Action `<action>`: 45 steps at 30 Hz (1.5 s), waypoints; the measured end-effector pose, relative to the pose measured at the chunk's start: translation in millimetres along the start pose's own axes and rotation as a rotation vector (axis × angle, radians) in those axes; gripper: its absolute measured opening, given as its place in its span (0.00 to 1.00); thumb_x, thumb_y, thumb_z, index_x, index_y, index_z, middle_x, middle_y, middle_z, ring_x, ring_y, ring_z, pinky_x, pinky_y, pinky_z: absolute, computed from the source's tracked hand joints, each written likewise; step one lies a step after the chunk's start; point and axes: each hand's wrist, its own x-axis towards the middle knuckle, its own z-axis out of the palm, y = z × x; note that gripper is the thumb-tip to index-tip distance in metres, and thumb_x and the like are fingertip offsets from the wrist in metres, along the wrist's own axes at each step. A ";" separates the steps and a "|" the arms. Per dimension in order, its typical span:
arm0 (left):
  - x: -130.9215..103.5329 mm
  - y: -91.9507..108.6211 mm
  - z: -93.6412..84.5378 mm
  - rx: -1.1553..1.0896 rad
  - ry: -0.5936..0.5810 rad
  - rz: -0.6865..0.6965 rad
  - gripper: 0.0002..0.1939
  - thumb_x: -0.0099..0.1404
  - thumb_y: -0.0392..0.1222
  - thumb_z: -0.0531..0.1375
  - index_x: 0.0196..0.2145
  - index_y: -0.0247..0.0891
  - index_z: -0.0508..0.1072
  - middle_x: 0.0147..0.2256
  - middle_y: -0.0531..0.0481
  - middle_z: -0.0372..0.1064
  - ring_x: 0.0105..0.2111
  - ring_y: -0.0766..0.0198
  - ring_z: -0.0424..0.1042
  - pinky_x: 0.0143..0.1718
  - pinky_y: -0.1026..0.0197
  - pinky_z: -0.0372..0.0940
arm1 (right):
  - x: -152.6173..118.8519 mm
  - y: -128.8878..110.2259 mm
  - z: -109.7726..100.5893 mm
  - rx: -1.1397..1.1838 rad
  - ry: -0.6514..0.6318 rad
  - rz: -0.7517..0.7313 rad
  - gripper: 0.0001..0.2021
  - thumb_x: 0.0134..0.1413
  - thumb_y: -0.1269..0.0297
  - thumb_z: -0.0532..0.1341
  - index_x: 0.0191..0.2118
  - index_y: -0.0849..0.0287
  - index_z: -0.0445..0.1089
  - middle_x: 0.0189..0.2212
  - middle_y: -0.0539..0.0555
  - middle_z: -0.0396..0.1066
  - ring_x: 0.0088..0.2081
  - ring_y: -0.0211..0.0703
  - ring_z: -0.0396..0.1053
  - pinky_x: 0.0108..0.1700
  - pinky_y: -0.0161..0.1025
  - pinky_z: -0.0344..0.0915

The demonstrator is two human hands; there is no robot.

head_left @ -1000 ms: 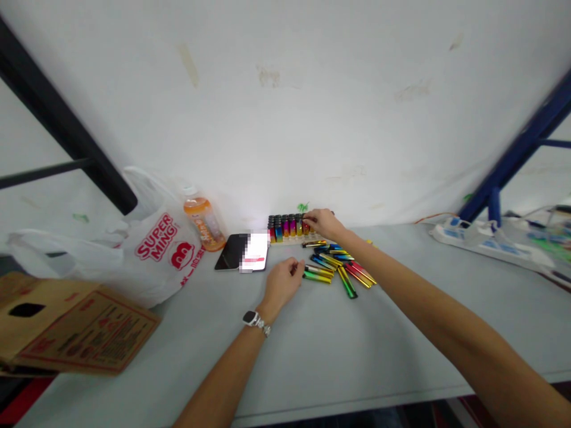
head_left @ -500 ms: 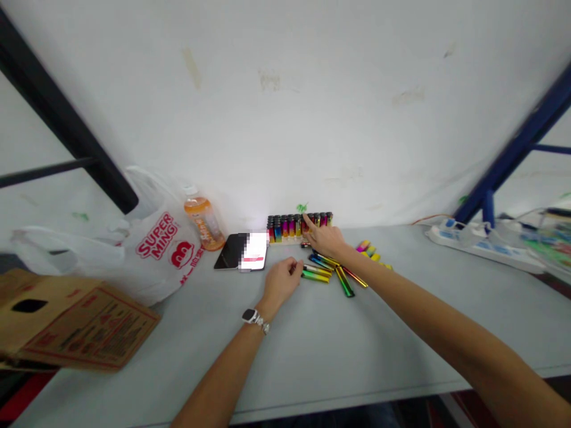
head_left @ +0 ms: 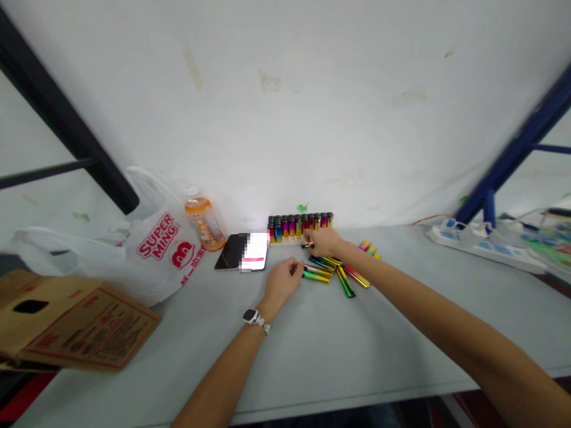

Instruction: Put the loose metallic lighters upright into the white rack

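Colourful metallic lighters with black tops stand upright in rows in a pale holder point(head_left: 292, 241) by the wall. My right hand point(head_left: 325, 242) is in front of this holder, fingers bent down and closed on a lighter point(head_left: 306, 245) lying there; most of it is hidden. My left hand point(head_left: 283, 280) rests on the table with its fingers curled together, and whatever they hold is hidden. Just right of it lie a green-and-yellow lighter point(head_left: 316, 277) and several others, among them a green lighter point(head_left: 345, 282) and a red-gold lighter point(head_left: 357, 276).
Left of the holder are a phone point(head_left: 254, 252) and a dark flat device point(head_left: 231, 252). An orange drink bottle point(head_left: 205, 223), a white plastic bag point(head_left: 156, 249) and a cardboard box point(head_left: 89, 327) stand farther left. A power strip point(head_left: 486, 246) lies at the right.
My right hand has come down from the tops of the standing lighters to the lighter lying before the holder; its pointing finger is now bent. My left hand has hardly moved.
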 end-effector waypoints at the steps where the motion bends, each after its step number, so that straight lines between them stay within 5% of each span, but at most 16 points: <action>1: 0.1 0.1 -0.1 -0.002 -0.001 0.003 0.20 0.67 0.52 0.50 0.23 0.38 0.66 0.20 0.52 0.67 0.22 0.67 0.63 0.24 0.64 0.45 | 1.5 -0.6 -0.6 -0.007 0.010 0.001 0.17 0.50 0.61 0.61 0.47 0.58 0.71 0.37 0.60 0.78 0.40 0.53 0.75 0.37 0.39 0.65; 13: 2.9 -5.5 1.9 -0.179 0.072 0.030 0.18 0.67 0.50 0.51 0.23 0.39 0.64 0.19 0.54 0.64 0.21 0.67 0.62 0.25 0.64 0.51 | 6.9 -9.1 -1.8 -0.013 0.076 -0.090 0.12 0.53 0.65 0.59 0.39 0.62 0.77 0.35 0.64 0.78 0.38 0.56 0.76 0.39 0.43 0.65; 16: 6.5 -7.3 0.5 -0.323 0.233 0.071 0.14 0.67 0.48 0.52 0.28 0.38 0.66 0.23 0.53 0.65 0.25 0.65 0.66 0.28 0.64 0.56 | -1.7 -11.1 0.0 0.295 0.220 -0.044 0.12 0.56 0.61 0.59 0.42 0.60 0.74 0.33 0.58 0.78 0.35 0.49 0.74 0.37 0.39 0.64; 20: 8.8 -5.6 -0.4 -0.427 0.421 0.125 0.11 0.65 0.49 0.57 0.38 0.38 0.68 0.37 0.47 0.69 0.36 0.62 0.69 0.33 0.63 0.62 | -20.3 -21.8 8.4 0.993 0.356 -0.036 0.13 0.56 0.56 0.61 0.38 0.62 0.71 0.25 0.52 0.74 0.26 0.39 0.69 0.31 0.34 0.62; 23: 6.4 -0.7 0.8 -0.505 0.350 0.180 0.15 0.66 0.52 0.56 0.44 0.39 0.68 0.43 0.45 0.69 0.41 0.62 0.69 0.39 0.62 0.64 | -36.0 -34.6 17.4 1.381 0.335 -0.042 0.16 0.51 0.52 0.64 0.34 0.62 0.69 0.23 0.50 0.72 0.22 0.36 0.65 0.25 0.32 0.59; 26: 1.9 4.1 2.6 -0.605 0.170 0.195 0.20 0.69 0.57 0.49 0.43 0.39 0.69 0.37 0.49 0.71 0.35 0.64 0.69 0.37 0.62 0.64 | -49.7 -46.5 23.6 1.537 0.276 -0.053 0.16 0.48 0.52 0.66 0.32 0.62 0.68 0.21 0.49 0.71 0.21 0.34 0.63 0.24 0.32 0.57; 31: -1.7 6.1 5.3 -0.696 -0.027 0.084 0.29 0.68 0.63 0.45 0.26 0.36 0.66 0.19 0.55 0.59 0.20 0.69 0.57 0.22 0.64 0.53 | -65.7 -54.7 23.2 1.530 0.208 -0.109 0.14 0.54 0.54 0.63 0.35 0.62 0.71 0.19 0.48 0.69 0.21 0.34 0.64 0.25 0.32 0.56; 37: -0.9 8.8 2.7 -0.609 0.097 0.044 0.27 0.63 0.63 0.53 0.20 0.35 0.66 0.17 0.57 0.52 0.19 0.71 0.52 0.22 0.64 0.48 | -74.1 -46.8 22.9 1.564 0.406 -0.015 0.15 0.48 0.62 0.60 0.42 0.62 0.71 0.14 0.39 0.52 0.16 0.31 0.48 0.20 0.31 0.45; 45: -0.6 9.1 7.0 -0.388 0.185 0.069 0.21 0.62 0.52 0.51 0.16 0.39 0.55 0.16 0.58 0.50 0.19 0.71 0.50 0.23 0.63 0.44 | -72.0 -49.7 36.6 1.399 0.435 0.011 0.10 0.50 0.64 0.58 0.37 0.63 0.71 0.16 0.42 0.54 0.18 0.32 0.50 0.22 0.32 0.47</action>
